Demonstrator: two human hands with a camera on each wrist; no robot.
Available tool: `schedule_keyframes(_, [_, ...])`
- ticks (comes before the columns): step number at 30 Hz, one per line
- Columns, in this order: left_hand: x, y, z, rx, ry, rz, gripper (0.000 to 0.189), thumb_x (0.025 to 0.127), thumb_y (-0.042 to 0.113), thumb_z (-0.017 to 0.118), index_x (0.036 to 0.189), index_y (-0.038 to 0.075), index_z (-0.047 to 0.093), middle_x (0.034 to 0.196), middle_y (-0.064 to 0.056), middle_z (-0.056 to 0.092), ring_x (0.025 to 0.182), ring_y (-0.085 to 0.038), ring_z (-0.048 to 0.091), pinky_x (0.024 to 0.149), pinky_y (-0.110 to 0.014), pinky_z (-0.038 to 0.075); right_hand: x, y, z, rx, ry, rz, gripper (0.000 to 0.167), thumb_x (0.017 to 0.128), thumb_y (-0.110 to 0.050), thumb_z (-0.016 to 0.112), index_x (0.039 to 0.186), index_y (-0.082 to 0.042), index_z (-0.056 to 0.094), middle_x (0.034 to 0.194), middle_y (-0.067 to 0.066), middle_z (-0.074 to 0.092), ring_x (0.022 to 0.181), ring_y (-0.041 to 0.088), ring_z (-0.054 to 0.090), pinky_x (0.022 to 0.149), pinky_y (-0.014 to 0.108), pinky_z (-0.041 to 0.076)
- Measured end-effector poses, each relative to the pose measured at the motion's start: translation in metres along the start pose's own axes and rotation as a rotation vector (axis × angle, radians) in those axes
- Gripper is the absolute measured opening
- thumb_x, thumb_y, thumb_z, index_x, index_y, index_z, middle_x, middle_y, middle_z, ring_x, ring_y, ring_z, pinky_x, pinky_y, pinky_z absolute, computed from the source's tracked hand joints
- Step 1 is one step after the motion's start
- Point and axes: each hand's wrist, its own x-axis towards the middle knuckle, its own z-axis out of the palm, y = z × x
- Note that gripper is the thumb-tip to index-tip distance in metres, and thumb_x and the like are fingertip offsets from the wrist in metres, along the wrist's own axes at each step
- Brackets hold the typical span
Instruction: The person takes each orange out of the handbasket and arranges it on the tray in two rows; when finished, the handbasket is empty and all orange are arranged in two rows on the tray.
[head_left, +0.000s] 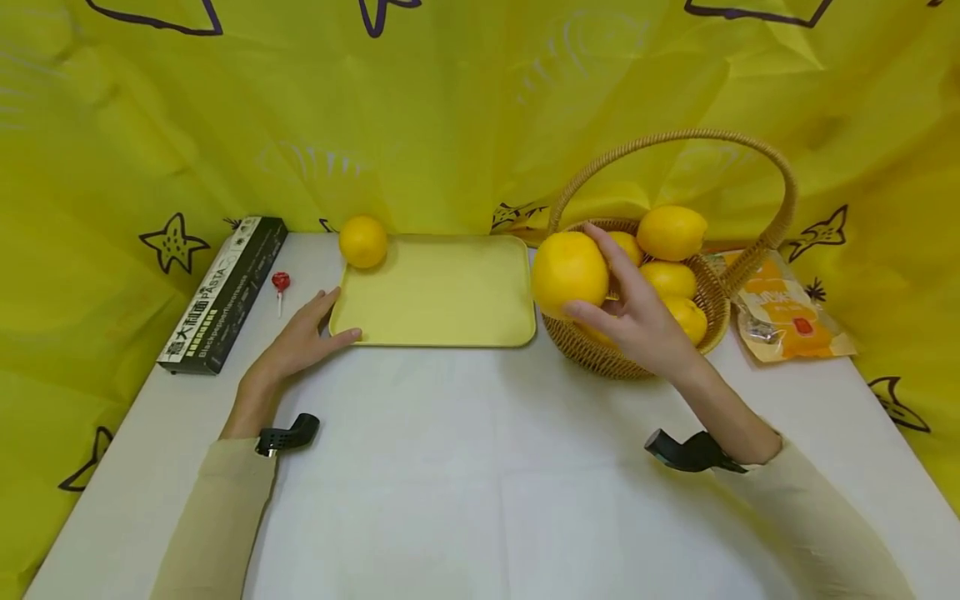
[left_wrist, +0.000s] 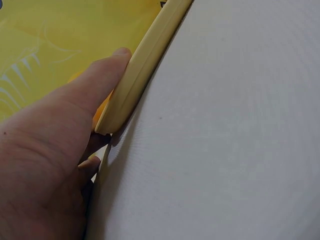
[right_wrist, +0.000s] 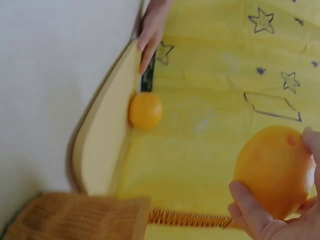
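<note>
My right hand (head_left: pixel 637 308) grips an orange (head_left: pixel 570 273) between thumb and fingers, raised by the left side of the wicker basket (head_left: pixel 600 360). In the right wrist view the held orange (right_wrist: pixel 275 170) shows its smooth skin, with the fingers around its side. My left hand (head_left: pixel 303 333) rests at the near left corner of the pale yellow tray (head_left: pixel 442 292). Its thumb lies along the tray's front rim (left_wrist: pixel 135 75), and its other fingers extend by the left side. A second orange (head_left: pixel 363 242) sits at the tray's far left corner.
Several lemons (head_left: pixel 671 233) fill the basket, whose tall arched handle (head_left: pixel 690 135) rises above them. An orange snack bag (head_left: pixel 787 312) lies to its right. At the left are a black-and-white pasta box (head_left: pixel 225 292) and a red lollipop (head_left: pixel 281 282). A yellow patterned cloth (head_left: pixel 450 108) hangs behind.
</note>
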Motion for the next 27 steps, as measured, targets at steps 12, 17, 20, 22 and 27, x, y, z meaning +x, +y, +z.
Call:
schedule_keyframes(12, [0.001, 0.002, 0.000, 0.027, -0.010, -0.024, 0.097, 0.088, 0.054, 0.063, 0.157, 0.015, 0.008, 0.164, -0.017, 0.003, 0.152, -0.039, 0.000, 0.120, -0.062, 0.006, 0.037, 0.012, 0.067, 0.102, -0.054, 0.082, 0.077, 0.100, -0.025, 0.053, 0.157, -0.024, 0.000, 0.159, 0.006, 0.015, 0.133, 0.024, 0.040, 0.105, 0.039, 0.046])
schedule_keyframes(17, [0.003, 0.003, -0.001, 0.027, -0.010, -0.022, 0.097, 0.088, 0.054, 0.063, 0.157, 0.015, 0.008, 0.164, -0.016, 0.004, 0.152, -0.038, -0.001, 0.120, -0.062, 0.006, 0.069, 0.030, 0.099, 0.084, 0.022, 0.102, 0.080, 0.098, -0.026, 0.057, 0.157, -0.018, 0.004, 0.159, 0.011, 0.013, 0.133, 0.028, 0.040, 0.103, 0.048, 0.047])
schedule_keyframes(20, [0.004, 0.002, -0.001, 0.031, -0.002, -0.017, 0.096, 0.088, 0.052, 0.064, 0.157, 0.013, 0.009, 0.164, -0.017, 0.006, 0.152, -0.038, 0.000, 0.120, -0.062, 0.006, 0.090, 0.037, 0.113, 0.071, 0.072, 0.122, 0.082, 0.097, -0.030, 0.059, 0.157, -0.015, 0.006, 0.156, 0.015, 0.017, 0.131, 0.029, 0.041, 0.104, 0.047, 0.046])
schedule_keyframes(22, [0.004, 0.001, 0.000, 0.037, 0.002, -0.013, 0.096, 0.088, 0.052, 0.064, 0.157, 0.012, 0.010, 0.164, -0.017, 0.007, 0.152, -0.038, 0.001, 0.120, -0.061, 0.007, 0.105, 0.040, 0.122, 0.074, 0.093, 0.135, 0.083, 0.096, -0.032, 0.059, 0.157, -0.014, 0.006, 0.155, 0.016, 0.019, 0.131, 0.030, 0.041, 0.107, 0.046, 0.044])
schedule_keyframes(27, [0.004, 0.001, 0.000, 0.036, 0.002, -0.017, 0.097, 0.088, 0.052, 0.064, 0.157, 0.012, 0.009, 0.164, -0.018, 0.006, 0.152, -0.038, 0.001, 0.120, -0.061, 0.006, 0.141, 0.050, 0.140, 0.073, 0.130, 0.155, 0.083, 0.094, -0.031, 0.062, 0.155, -0.008, 0.010, 0.156, 0.016, 0.023, 0.132, 0.029, 0.041, 0.110, 0.045, 0.040])
